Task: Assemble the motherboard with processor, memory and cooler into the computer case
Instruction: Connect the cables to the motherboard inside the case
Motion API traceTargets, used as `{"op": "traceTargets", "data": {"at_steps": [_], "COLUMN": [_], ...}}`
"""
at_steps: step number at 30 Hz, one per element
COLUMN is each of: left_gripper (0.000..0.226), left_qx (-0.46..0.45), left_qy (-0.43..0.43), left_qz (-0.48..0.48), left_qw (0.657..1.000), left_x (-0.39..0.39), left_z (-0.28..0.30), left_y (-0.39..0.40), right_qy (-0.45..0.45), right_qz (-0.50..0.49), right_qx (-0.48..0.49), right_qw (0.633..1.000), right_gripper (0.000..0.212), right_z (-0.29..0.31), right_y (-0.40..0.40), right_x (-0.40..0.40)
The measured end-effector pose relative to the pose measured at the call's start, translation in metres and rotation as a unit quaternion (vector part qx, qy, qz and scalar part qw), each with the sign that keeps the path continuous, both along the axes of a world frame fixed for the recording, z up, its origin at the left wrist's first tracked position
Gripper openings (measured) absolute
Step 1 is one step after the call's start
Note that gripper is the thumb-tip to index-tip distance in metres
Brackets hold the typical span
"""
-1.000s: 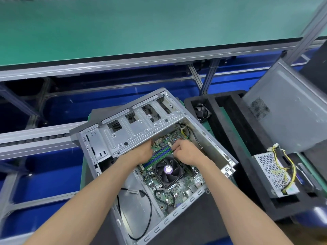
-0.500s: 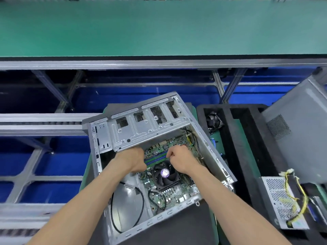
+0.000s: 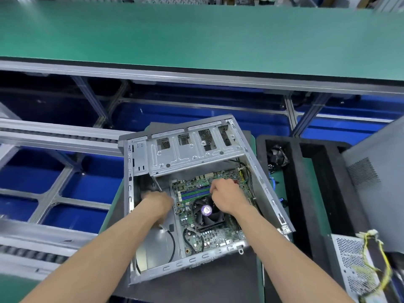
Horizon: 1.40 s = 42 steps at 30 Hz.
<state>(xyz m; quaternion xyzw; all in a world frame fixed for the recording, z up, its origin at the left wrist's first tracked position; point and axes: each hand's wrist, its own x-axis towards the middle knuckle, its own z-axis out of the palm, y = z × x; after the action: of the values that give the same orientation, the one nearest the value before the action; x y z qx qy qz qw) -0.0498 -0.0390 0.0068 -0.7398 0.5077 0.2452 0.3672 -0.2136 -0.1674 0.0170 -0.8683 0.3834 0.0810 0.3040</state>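
green bench (image 3: 196,36) | case (image 3: 269,191) beside foam tray (image 3: 306,193) | left hand (image 3: 158,203), right hand (image 3: 225,195) curled on motherboard (image 3: 218,235)

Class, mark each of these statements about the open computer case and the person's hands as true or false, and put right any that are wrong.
1. The motherboard lies inside the computer case. True.
2. The cooler fan has a red sticker at its hub. False: the sticker is purple.
3. The right hand rests by the memory slots, above the cooler fan. True.
4. The left hand is over the cooler fan. False: it is at the motherboard's left edge, beside the fan.
5. The power supply with yellow wires is mounted in the case. False: it sits outside, to the right, in a black foam tray.
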Motion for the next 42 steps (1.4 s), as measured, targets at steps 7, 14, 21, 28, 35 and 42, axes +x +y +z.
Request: {"op": "traceTargets", "data": {"at_steps": [7, 14, 21, 28, 35, 42], "left_gripper": [0.022, 0.034, 0.016, 0.011, 0.008, 0.015], "left_qx": [-0.02, 0.002, 0.01, 0.006, -0.025, -0.257], "left_qy": [0.074, 0.017, 0.054, 0.008, 0.109, 0.306], "left_qz": [0.047, -0.066, -0.057, -0.176, -0.051, 0.104], "left_qw": [0.996, 0.998, 0.997, 0.984, 0.992, 0.911], "left_x": [0.008, -0.012, -0.006, -0.019, -0.002, 0.016], "left_z": [0.013, 0.0, 0.015, 0.006, 0.022, 0.031], "left_y": [0.001, 0.001, -0.002, 0.005, 0.0, -0.004], "right_qy": [-0.011, -0.013, -0.013, -0.017, -0.02, -0.031], "right_qz": [-0.011, -0.019, -0.024, -0.027, -0.033, -0.034], "right_qx": [0.013, 0.032, 0.041, 0.053, 0.054, 0.045], "right_qw": [1.0, 0.999, 0.999, 0.998, 0.998, 0.998], "right_gripper": [0.03, 0.028, 0.027, 0.029, 0.028, 0.028], "right_z": [-0.001, -0.001, 0.0, -0.002, -0.004, -0.002], "right_y": [-0.001, -0.002, -0.002, -0.003, -0.004, -0.004], "right_x": [0.0, -0.001, -0.001, -0.003, -0.002, 0.0]}}
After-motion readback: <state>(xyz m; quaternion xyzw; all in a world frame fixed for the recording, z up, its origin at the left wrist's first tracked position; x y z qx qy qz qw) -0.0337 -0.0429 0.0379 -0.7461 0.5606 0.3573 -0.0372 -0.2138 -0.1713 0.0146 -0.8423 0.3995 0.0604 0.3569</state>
